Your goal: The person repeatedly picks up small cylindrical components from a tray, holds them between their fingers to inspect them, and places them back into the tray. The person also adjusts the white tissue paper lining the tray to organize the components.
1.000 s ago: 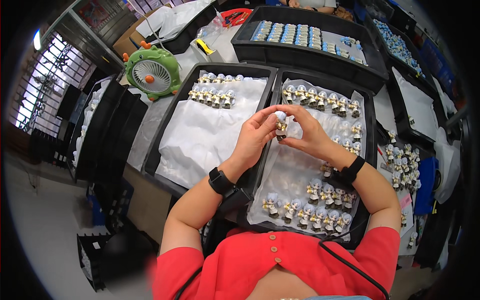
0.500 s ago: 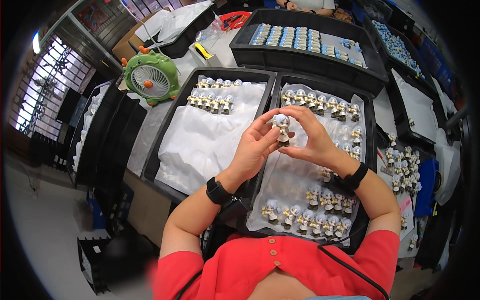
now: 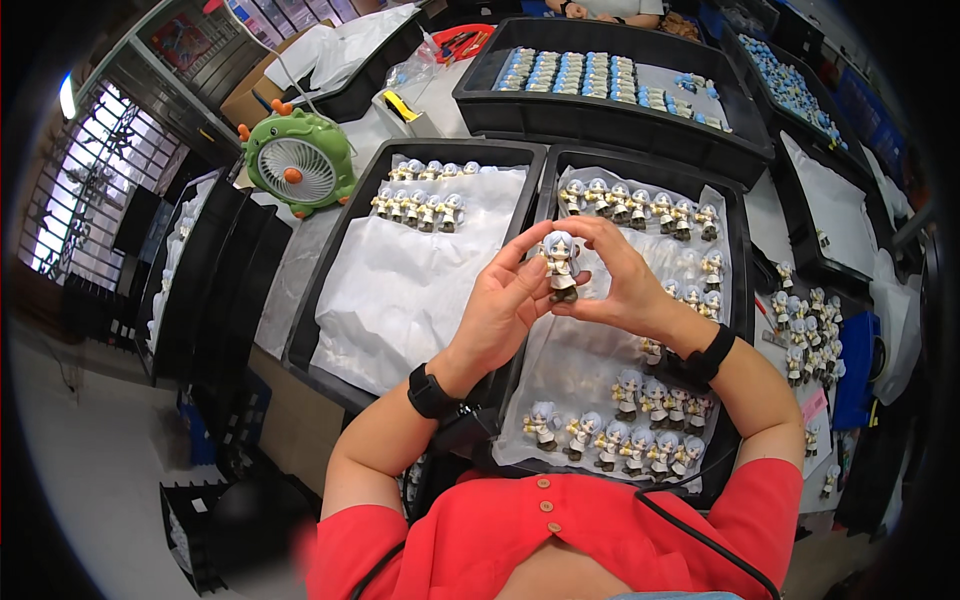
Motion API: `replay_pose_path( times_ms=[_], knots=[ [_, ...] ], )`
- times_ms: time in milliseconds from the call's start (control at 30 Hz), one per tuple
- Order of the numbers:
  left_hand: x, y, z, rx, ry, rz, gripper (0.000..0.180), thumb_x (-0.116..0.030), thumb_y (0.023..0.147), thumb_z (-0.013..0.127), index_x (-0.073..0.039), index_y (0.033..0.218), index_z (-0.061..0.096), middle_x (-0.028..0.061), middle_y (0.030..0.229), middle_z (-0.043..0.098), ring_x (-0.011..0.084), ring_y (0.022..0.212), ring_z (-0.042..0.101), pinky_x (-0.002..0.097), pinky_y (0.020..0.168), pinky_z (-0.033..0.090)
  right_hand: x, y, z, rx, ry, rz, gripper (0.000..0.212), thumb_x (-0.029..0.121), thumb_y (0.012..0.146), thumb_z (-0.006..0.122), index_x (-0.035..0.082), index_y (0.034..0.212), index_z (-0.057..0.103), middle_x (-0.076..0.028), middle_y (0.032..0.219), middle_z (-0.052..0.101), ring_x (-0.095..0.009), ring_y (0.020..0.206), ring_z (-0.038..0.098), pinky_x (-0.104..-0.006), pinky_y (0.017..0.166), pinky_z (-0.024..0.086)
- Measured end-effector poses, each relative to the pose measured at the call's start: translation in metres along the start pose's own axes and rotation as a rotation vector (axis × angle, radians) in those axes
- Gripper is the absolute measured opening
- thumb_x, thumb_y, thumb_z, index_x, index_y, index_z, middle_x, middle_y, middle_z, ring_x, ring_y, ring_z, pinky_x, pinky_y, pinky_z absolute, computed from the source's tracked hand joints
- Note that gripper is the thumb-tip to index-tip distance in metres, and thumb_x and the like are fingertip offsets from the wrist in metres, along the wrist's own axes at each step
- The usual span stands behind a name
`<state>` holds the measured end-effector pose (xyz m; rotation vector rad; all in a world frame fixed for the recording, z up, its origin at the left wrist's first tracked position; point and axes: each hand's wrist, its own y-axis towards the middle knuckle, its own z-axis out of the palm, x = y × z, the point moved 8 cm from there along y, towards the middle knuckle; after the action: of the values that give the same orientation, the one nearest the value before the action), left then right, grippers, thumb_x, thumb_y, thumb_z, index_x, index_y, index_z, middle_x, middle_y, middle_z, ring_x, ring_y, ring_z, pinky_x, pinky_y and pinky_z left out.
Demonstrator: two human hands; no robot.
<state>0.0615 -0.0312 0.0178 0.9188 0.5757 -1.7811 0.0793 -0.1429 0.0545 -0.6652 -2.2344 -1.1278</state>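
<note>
A small figurine (image 3: pixel 561 268) with pale blue-grey hair, a white outfit and dark boots is held upright between my hands, above the inner edges of two trays. My left hand (image 3: pixel 505 298) grips it from the left, thumb across its side. My right hand (image 3: pixel 628 288) curves around from the right, its fingers at the head and its thumb by the feet. Below, the right tray (image 3: pixel 748 270) has rows of similar figurines at its far and near ends and along its right side. In the left tray (image 3: pixel 318 290), two short rows stand at the far end on white sheeting.
Another black tray (image 3: pixel 615 125) with rows of blue-and-white pieces lies beyond. A green fan (image 3: pixel 298 165) stands at the left, near stacked trays (image 3: pixel 215 265). More figurines (image 3: pixel 808 325) cluster on the table at the right. Another person's hands (image 3: pixel 575 10) show at the far edge.
The figurine has turned slightly and sits a little lower between my hands. Both hands keep nearly the same pose around it.
</note>
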Motion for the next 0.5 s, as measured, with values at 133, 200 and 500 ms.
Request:
replay_pose_path(
  times_ms=[133,200,500],
  knots=[
    [-0.001,0.000,0.003,0.012,-0.010,0.009,0.048,-0.023,0.096,0.049,-0.007,0.138,0.032,0.0158,0.124,0.051,0.0327,0.110,0.057,0.0425,0.088,0.050,0.001,-0.001,-0.001,-0.009,0.007,0.007,0.074,0.014,0.061,0.083,0.008,0.125,0.046,-0.011,0.125,0.048,-0.026,0.117,0.048,-0.0359,0.095,0.041],
    [0.000,-0.001,0.002,-0.003,-0.020,0.007,0.043,-0.024,0.096,0.048,-0.006,0.134,0.036,0.0154,0.122,0.052,0.0323,0.109,0.058,0.0421,0.088,0.051,0.002,-0.001,-0.002,-0.034,-0.006,-0.020,0.073,0.014,0.061,0.083,0.008,0.124,0.047,-0.011,0.124,0.049,-0.026,0.116,0.048,-0.0359,0.094,0.041],
    [0.012,-0.001,-0.008,-0.083,0.026,-0.036,0.035,-0.020,0.096,0.050,-0.007,0.125,0.037,0.0079,0.110,0.055,0.0209,0.102,0.060,0.0332,0.082,0.053,0.021,-0.002,-0.002,-0.093,-0.067,-0.177,0.075,0.011,0.060,0.081,0.007,0.126,0.046,-0.012,0.118,0.052,-0.029,0.107,0.052,-0.0382,0.091,0.043]
  ],
)
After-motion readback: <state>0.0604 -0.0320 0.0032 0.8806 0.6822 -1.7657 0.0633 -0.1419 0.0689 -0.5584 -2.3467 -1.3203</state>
